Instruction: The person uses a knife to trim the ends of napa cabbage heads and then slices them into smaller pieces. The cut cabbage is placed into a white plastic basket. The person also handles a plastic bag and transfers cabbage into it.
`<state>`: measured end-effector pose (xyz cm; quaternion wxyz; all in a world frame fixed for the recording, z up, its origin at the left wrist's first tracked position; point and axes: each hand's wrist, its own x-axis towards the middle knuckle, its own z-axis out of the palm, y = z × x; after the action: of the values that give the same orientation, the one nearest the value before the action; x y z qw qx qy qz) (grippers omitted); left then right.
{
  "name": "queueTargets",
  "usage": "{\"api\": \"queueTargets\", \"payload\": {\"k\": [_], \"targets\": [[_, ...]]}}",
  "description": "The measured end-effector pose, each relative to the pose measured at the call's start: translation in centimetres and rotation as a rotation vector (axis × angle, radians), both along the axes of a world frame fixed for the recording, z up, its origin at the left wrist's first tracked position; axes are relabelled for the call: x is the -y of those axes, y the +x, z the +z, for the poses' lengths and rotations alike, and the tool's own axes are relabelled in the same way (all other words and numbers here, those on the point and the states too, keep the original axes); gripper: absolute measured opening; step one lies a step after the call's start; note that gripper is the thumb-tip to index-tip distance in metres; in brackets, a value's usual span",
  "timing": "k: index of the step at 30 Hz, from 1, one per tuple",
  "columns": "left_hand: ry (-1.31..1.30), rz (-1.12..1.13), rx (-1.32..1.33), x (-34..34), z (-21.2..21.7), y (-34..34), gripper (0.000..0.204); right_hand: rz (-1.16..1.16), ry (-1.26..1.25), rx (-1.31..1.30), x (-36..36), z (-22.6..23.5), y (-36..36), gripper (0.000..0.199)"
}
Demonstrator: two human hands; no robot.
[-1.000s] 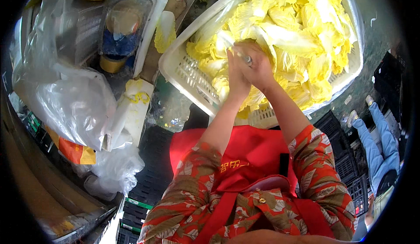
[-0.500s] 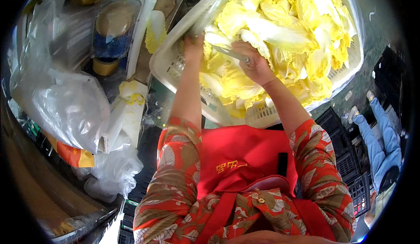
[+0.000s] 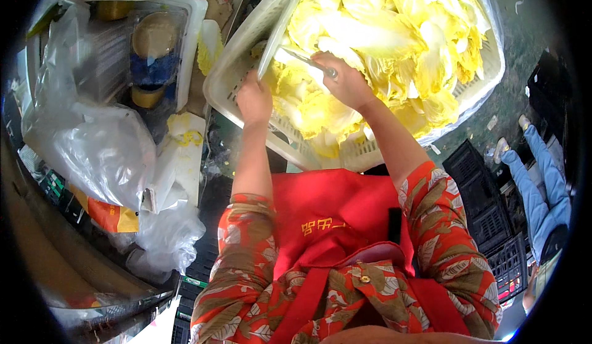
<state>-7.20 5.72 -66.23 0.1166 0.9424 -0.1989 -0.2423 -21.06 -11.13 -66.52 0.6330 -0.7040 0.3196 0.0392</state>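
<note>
A white plastic basket [image 3: 223, 97] heaped with yellow-white napa cabbage leaves [image 3: 382, 36] is in front of me. My right hand [image 3: 346, 84] is closed round a knife [image 3: 313, 63] over the leaves, its blade pointing left and the handle end showing beside my fingers. At the basket's left side, my left hand [image 3: 253, 100] is closed on the near end of a long pale strip [image 3: 279, 32]. That strip slants away inside the basket; glare hides what it is.
Left of the basket lie clear plastic bags [image 3: 92, 147], a white foam box [image 3: 196, 17] and a single cabbage leaf [image 3: 211, 45]. Black crates [image 3: 475, 184] stand at the right, near another person's blue-trousered legs [image 3: 530, 190].
My left hand has drawn back toward me from inside the basket to its near left side. The right hand with the knife has shifted slightly left. The view has moved a little.
</note>
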Motion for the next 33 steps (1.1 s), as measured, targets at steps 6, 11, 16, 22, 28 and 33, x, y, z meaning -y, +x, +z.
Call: {"api": "queueTargets", "payload": {"k": [6, 11, 16, 22, 28, 33], "targets": [[-0.426, 0.056, -0.176, 0.0, 6.5, 1.2, 0.018, -0.13, 0.029, 0.12, 0.1, 2.6, 0.0, 0.031], [-0.431, 0.346, -0.598, -2.0, 6.4, 3.4, 0.019, -0.274, 0.321, 0.031, -3.4, 7.4, -1.2, 0.033], [-0.088, -0.054, -0.43, -2.2, 7.2, 3.2, 0.025, -0.235, 0.631, 0.014, -10.7, 5.9, -3.0, 0.034], [-0.179, -0.096, -0.345, -2.8, 6.1, 3.5, 0.027, -0.035, 0.332, -0.093, -15.4, -0.8, -4.0, 0.05], [-0.451, 0.405, -0.669, 0.3, 12.5, 6.3, 0.029, -0.13, 0.297, -0.466, -7.7, 1.1, -2.7, 0.062], [-0.28, -0.015, -0.396, -1.3, 11.1, 6.5, 0.039, -0.18, 0.343, -0.268, -6.4, 0.0, -3.5, 0.044]]}}
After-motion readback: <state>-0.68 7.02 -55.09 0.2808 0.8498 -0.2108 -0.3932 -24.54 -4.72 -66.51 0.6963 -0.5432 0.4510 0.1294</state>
